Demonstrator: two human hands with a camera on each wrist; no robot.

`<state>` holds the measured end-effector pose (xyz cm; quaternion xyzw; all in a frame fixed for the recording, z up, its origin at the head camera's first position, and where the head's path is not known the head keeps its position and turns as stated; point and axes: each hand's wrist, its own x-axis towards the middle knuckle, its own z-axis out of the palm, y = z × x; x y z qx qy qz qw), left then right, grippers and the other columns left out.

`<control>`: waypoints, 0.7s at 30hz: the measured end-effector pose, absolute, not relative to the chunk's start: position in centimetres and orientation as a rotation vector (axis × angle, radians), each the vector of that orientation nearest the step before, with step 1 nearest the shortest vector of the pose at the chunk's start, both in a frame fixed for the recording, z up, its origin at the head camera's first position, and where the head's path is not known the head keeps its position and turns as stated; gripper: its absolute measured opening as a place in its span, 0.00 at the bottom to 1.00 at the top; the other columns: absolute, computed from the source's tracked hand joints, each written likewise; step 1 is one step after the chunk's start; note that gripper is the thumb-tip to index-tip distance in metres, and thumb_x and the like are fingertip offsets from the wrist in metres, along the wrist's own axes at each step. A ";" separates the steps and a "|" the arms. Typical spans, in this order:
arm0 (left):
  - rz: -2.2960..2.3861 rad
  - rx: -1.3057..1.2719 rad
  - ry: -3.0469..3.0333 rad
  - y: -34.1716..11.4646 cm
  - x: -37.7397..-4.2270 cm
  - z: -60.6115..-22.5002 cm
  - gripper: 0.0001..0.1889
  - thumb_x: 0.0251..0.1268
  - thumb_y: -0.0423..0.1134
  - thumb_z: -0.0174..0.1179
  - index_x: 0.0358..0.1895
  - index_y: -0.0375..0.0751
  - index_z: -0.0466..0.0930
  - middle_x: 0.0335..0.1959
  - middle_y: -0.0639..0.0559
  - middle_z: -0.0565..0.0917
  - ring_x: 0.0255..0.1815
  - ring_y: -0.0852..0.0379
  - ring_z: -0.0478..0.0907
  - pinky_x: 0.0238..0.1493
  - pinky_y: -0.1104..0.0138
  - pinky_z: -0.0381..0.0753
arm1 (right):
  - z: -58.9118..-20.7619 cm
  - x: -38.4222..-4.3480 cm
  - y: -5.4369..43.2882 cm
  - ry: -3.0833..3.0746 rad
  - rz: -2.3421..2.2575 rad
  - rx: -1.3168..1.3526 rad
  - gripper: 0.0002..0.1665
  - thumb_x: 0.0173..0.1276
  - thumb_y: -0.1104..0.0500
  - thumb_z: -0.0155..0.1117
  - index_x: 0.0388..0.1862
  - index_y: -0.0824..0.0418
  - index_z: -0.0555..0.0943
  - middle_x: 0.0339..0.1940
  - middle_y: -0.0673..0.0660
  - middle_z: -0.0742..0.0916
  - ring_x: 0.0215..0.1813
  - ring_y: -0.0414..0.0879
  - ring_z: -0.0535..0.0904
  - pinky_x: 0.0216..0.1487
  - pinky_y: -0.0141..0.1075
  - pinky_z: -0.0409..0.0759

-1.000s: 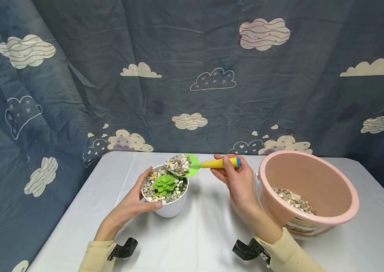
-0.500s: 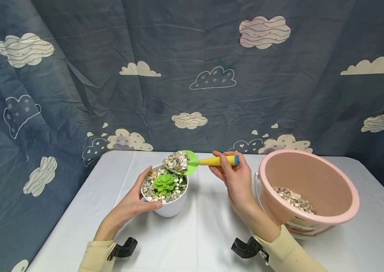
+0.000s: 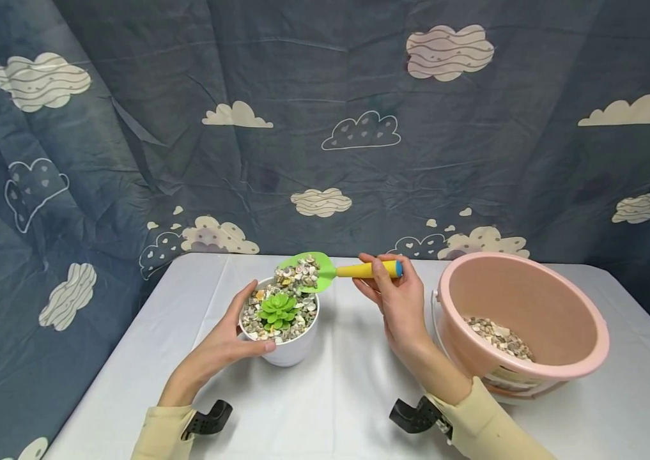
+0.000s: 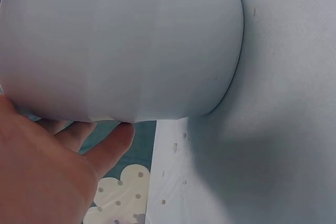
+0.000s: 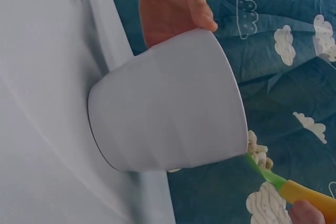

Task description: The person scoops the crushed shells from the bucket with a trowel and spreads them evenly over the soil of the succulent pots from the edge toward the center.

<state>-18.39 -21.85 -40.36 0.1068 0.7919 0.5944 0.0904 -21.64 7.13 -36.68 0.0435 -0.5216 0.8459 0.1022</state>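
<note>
A white flower pot [image 3: 293,353] stands on the table, filled with pebbles around a green succulent [image 3: 278,311]. My left hand [image 3: 222,342] holds the pot from its left side, thumb at the front rim and fingers round the back. In the left wrist view the fingers [image 4: 111,148] lie along the pot's wall. My right hand [image 3: 402,306] grips the yellow handle of a small green toy shovel [image 3: 327,271]. Its blade is tilted over the pot's back right rim, and pebbles [image 3: 297,273] spill from it towards the pot.
A pink bucket [image 3: 532,259] with pebbles [image 3: 500,337] at its bottom stands to the right of my right hand. White cloth covers the table [image 3: 325,409]. Behind it hangs a dark blue curtain [image 3: 278,166] with a cloud pattern.
The shovel has risen slightly and tipped, so its pebble heap has shrunk and more green blade shows. My left hand and the pot have stayed in place.
</note>
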 end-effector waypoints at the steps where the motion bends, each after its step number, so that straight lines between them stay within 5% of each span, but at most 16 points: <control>1: 1.769 0.319 2.354 -21.8 -18.4 -40.4 0.59 0.48 0.42 0.76 0.80 0.58 0.41 0.80 0.44 0.41 0.78 0.39 0.40 0.71 0.39 0.41 | -36.7 -21.7 7.2 -1.535 2.505 0.115 0.17 0.74 0.62 0.58 0.54 0.71 0.67 0.56 0.72 0.80 0.47 0.56 0.85 0.48 0.45 0.82; 21: 1.879 0.379 2.266 -21.9 -18.5 -40.6 0.57 0.50 0.39 0.73 0.80 0.56 0.43 0.80 0.46 0.44 0.78 0.44 0.37 0.71 0.39 0.36 | -36.6 -21.5 7.3 -1.497 2.535 0.080 0.16 0.75 0.64 0.56 0.55 0.70 0.66 0.58 0.74 0.79 0.47 0.55 0.85 0.49 0.45 0.82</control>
